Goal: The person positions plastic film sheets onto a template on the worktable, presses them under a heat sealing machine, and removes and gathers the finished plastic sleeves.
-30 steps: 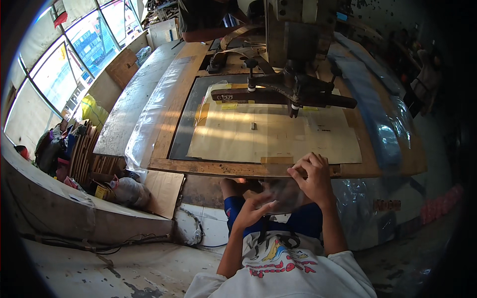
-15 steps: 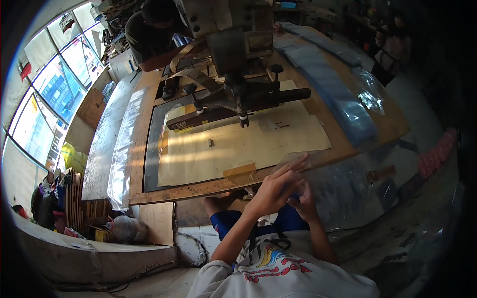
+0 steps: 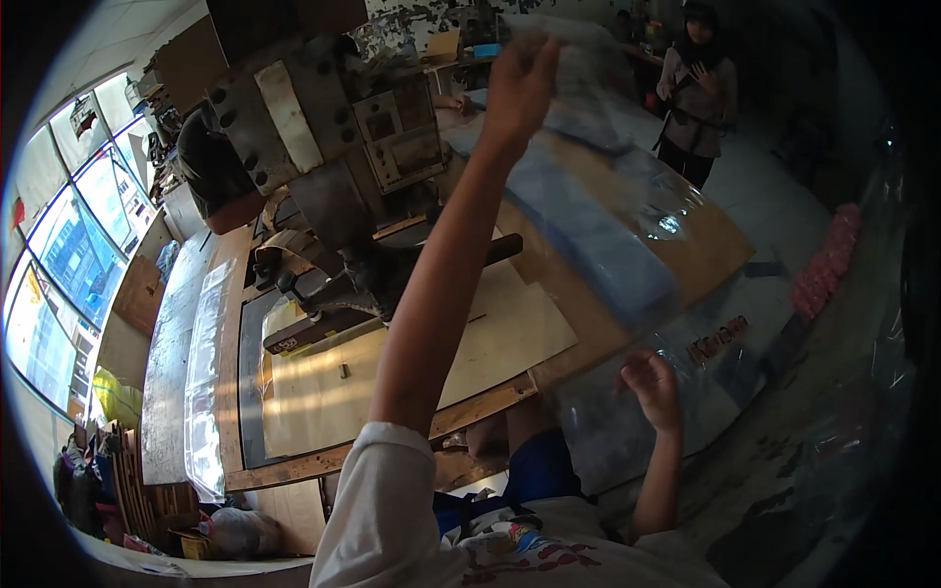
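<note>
My left hand (image 3: 526, 93) is raised high over the far side of the table, its fingers closed and blurred by motion. A clear plastic sheet (image 3: 588, 73) trails from it to the right, also smeared. My right hand (image 3: 650, 390) hovers near the table's right front, fingers loosely bent and apart, with nothing visible in it. Below my left forearm lies a cream board (image 3: 328, 397) with a small dark block (image 3: 344, 370) on it. Over the board stands a heavy press (image 3: 343, 211) with a dark crossbar, partly hidden by my arm.
Bluish plastic sheets (image 3: 598, 245) cover the table's right side. Clear plastic (image 3: 204, 382) lies along its left side. Another person (image 3: 221, 167) is behind the press; one more person (image 3: 698, 93) stands at the back right. A pink bundle (image 3: 828, 260) sits far right.
My left hand has risen far up and away, with the clear plastic. My right hand has parted from it, moving right. The view has shifted, and the standing person shows more fully.
</note>
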### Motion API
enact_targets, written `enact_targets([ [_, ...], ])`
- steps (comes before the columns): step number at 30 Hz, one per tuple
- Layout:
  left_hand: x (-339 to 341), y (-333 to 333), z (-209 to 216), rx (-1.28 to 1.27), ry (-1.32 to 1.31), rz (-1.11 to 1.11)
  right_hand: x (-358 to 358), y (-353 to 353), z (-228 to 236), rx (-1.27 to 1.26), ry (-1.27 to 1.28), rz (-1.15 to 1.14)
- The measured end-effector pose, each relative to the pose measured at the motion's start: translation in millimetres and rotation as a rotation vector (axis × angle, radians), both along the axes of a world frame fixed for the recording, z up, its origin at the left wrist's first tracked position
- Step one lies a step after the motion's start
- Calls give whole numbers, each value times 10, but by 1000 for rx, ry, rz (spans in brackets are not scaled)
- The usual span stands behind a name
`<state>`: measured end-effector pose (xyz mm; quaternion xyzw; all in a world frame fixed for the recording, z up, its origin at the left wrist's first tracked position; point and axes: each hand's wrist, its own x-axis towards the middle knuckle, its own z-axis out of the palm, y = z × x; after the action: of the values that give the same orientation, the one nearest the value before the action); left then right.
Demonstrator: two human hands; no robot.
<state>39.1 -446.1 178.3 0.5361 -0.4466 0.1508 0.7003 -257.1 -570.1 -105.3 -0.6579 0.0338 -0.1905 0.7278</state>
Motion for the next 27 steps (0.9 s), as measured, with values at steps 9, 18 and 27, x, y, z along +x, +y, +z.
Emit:
enact_targets([
  [9, 590, -298, -1276, 565, 216, 277, 1236, -1377, 581, -515, 117, -369],
  [18, -1162, 488, -1856, 1066, 100, -300, 1448, -1739, 747, -670, 256, -315],
  [27, -1103, 696, -1928, 1155, -88, -191, 1418, -1960, 580, -930, 282, -199],
])
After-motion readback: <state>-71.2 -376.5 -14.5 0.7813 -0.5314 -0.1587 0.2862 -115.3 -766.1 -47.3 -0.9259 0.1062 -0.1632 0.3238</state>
